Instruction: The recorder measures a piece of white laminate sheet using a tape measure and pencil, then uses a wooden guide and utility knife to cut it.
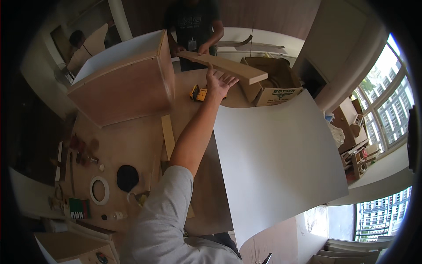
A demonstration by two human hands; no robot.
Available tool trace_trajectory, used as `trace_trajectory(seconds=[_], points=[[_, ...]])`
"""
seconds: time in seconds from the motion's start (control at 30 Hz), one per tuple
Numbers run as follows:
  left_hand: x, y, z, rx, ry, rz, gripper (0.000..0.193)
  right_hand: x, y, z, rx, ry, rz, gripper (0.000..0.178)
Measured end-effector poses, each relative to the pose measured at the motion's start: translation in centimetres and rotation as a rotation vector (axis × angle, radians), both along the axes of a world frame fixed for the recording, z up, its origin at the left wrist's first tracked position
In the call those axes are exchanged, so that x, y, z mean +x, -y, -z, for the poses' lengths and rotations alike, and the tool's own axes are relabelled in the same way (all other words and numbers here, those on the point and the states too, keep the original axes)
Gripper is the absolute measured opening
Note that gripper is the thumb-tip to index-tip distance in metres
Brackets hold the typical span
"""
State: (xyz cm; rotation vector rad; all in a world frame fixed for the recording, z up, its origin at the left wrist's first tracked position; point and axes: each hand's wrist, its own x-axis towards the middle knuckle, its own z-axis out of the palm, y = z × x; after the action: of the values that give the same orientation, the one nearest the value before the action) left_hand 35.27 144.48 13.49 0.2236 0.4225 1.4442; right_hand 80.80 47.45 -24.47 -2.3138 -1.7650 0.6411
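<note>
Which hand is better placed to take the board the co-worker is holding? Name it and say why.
Probably the left hand: it is stretched out, palm open, close by the board, though contact is unclear. The right hand is out of view.

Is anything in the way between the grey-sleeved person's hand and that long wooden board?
Nothing visible stands between the left hand and the wooden board; whether they touch is unclear. The co-worker's hands are toward its other end.
</note>
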Motion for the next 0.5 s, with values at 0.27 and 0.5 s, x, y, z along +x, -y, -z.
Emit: trace_trajectory(seconds=[0.27, 0.5], points=[[2.4, 9.0, -0.7, 0.289, -0.021, 0.112, 0.053, -3.1, -9.2, -5.8, 0.049, -0.315, 0.835, 0.039], [7.0, 27.2, 0.9, 0.283, -0.067, 0.178, 0.053, -8.6, -31.1, -30.9, 0.457, -0.684, 0.815, 0.03]])
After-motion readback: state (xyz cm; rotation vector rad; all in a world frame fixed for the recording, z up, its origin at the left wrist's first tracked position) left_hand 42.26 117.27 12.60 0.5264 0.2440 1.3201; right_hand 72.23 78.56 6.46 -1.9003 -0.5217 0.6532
